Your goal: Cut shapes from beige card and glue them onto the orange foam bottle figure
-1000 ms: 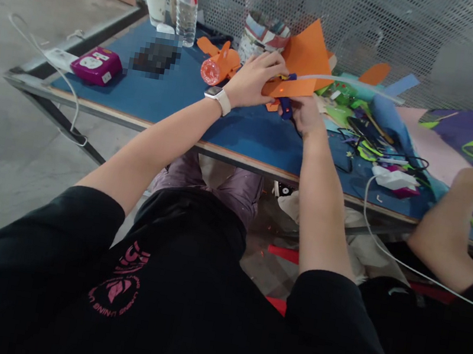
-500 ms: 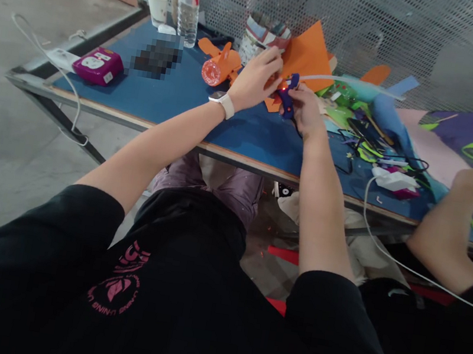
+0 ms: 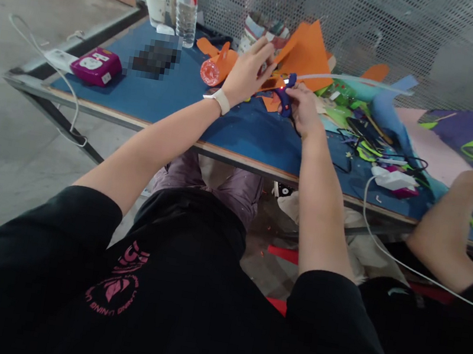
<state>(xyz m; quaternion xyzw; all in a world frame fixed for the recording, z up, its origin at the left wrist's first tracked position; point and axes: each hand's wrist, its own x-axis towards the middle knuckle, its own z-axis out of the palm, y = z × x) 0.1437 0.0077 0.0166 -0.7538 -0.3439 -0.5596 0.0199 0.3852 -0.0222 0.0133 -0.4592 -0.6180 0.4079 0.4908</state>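
Note:
My right hand [image 3: 303, 108] is wrapped round a small dark-blue hot glue gun [image 3: 285, 98] with a red light on. A long translucent glue stick [image 3: 350, 81] runs rightward from it. My left hand [image 3: 248, 71], with a white watch on its wrist, has bent fingers at an orange paper piece [image 3: 273, 84] just left of the glue gun. Its thumb and grip are partly hidden. Beside that hand lies an orange paper-covered bottle [image 3: 212, 71] with fin-like pieces. Behind both hands stands an orange paper sheet [image 3: 307, 53].
A water bottle [image 3: 185, 7], paper cup [image 3: 154, 6] and purple box [image 3: 96, 66] stand on the left of the blue table [image 3: 150, 100]. A newspaper-covered container [image 3: 253, 27] is behind. Paper scraps and a white plug [image 3: 393, 179] lie rightward, near another person's arm [image 3: 452, 229].
My left hand has shifted slightly left and up, away from the glue gun, showing more of the orange piece. My right hand stays nearly in place, still holding the glue gun.

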